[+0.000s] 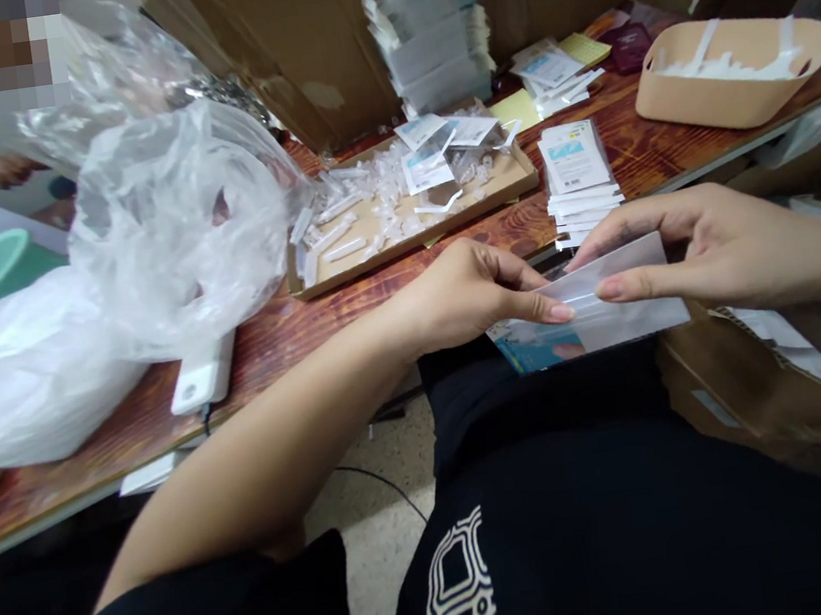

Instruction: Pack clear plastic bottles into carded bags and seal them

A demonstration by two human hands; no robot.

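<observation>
The left hand (479, 283) closes in a pinch on one end of a printed packet (636, 323), thumb on the near face; the right hand (712, 248) grips the same packet farther right, its thumb also on the near face. The packet is above the lap, at the near edge of the wood-grain surface (279, 345). It is probably light, thin and flexible, with a smooth, slippery face. Recommended hold: light thumb-and-finger pinches near the edges, since firm pressure at mid-panel could crease it. Contents, if any, cannot be determined. On the surface, a pile of packets (577, 159) lies just beyond the hands; left of it, a shallow cardboard tray (417, 243) contains clear plastic parts (342, 246) and loose packets. A beige basket (716, 96) stands at right, a translucent plastic bag (171, 208) at left. Cardboard (318, 67) rises behind; speckled floor (375, 494) shows below.
</observation>
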